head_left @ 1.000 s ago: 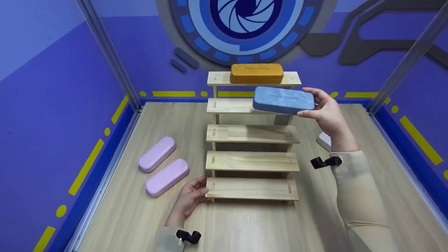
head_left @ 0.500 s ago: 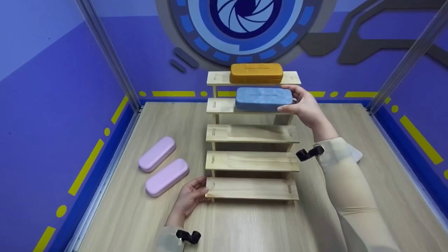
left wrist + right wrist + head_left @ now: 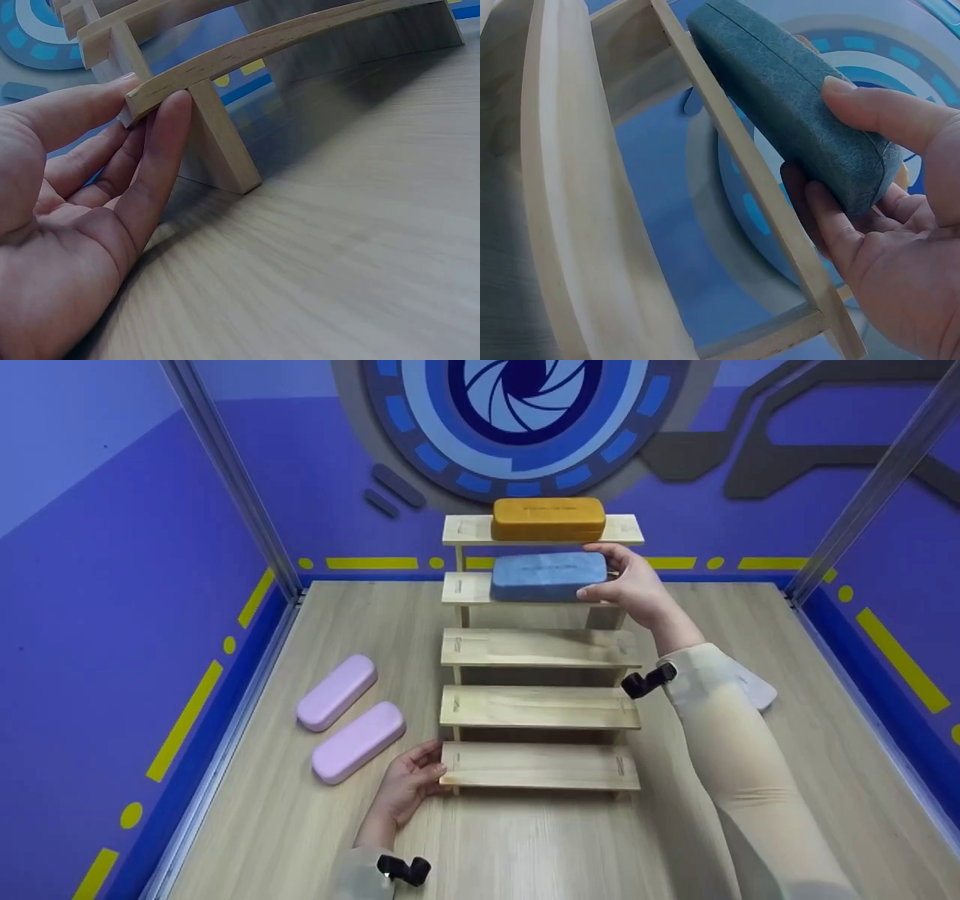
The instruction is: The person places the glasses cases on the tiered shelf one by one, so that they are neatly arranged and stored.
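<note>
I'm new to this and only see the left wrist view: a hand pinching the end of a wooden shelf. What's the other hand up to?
Observer: The right hand is gripping one end of a blue case.
Visitor: Oh! Whereabouts is that?
Observer: At the second shelf from the top; I can't tell whether its weight rests there.
Visitor: And what's on the level above?
Observer: An orange case sits on the top shelf.
</note>
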`<state>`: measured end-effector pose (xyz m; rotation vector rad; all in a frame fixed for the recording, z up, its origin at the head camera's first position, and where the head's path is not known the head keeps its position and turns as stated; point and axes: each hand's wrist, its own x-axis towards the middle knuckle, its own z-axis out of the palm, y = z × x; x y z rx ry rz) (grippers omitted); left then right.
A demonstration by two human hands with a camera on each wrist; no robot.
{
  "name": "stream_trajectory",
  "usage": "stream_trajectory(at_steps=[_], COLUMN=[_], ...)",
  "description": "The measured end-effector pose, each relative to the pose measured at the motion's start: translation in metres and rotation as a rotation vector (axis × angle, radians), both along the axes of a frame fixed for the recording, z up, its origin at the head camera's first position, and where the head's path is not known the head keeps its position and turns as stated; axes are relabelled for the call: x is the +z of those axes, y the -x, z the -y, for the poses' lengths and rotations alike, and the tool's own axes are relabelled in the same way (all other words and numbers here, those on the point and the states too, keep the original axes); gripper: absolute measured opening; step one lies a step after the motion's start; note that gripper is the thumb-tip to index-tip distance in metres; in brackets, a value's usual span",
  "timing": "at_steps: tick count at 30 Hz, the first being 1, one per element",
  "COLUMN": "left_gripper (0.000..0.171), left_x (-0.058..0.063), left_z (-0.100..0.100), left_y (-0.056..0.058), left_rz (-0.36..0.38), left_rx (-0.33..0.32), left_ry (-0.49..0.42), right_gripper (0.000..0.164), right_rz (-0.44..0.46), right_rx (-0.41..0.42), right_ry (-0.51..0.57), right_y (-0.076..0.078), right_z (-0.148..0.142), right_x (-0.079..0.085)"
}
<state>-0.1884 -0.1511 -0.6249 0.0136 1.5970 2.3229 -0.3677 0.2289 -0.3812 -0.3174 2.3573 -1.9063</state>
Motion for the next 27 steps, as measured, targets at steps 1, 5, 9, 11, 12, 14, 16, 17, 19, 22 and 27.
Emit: stream_trajectory(at_steps=[1,5,9,11,12,14,16,17,19,22,27], left_gripper=[0.067,0.067,0.066,0.067,0.066,0.066,0.066,0.066,0.066,0.067,0.067], left_x=[0.0,0.0,0.0,-0.001,0.0,0.0,0.0,0.0,0.0,-0.001,-0.002], left_z=[0.0,0.0,0.0,0.0,0.0,0.001,0.0,0.0,0.0,0.0,0.0], left_y=[0.0,-0.001,0.0,0.0,0.0,0.0,-0.001,-0.001,-0.001,-0.001,-0.001], left_rz=[0.001,0.003,-0.009,-0.011,-0.012,-0.01,-0.002,-0.007,-0.009,-0.016,-0.013], left_rx=[0.001,0.007,0.004,0.003,0.004,0.007,0.014,0.013,0.01,0.004,0.003], left_ry=[0.0,0.005,0.004,-0.001,0.0,-0.003,0.001,0.003,0.004,0.0,-0.019], right_gripper=[0.076,0.074,0.074,0.074,0.074,0.073,0.074,0.074,0.073,0.072,0.071], right_rz=[0.002,0.006,-0.009,-0.022,-0.03,-0.039,-0.052,-0.055,-0.059,-0.063,-0.057], right_rx=[-0.002,0.002,0.004,0.005,0.009,0.019,0.036,0.041,0.052,0.058,0.063], right_ry=[-0.01,-0.011,-0.049,-0.096,-0.121,-0.153,-0.173,-0.183,-0.202,-0.238,-0.272], right_y=[0.001,0.003,0.005,0.006,0.006,0.007,0.008,0.008,0.01,0.011,0.011], right_z=[0.0,-0.001,-0.002,-0.002,-0.003,-0.003,-0.004,-0.004,-0.005,-0.005,-0.005], right_x=[0.0,-0.001,0.0,0.001,0.001,0.002,0.003,0.003,0.002,0.001,0.0])
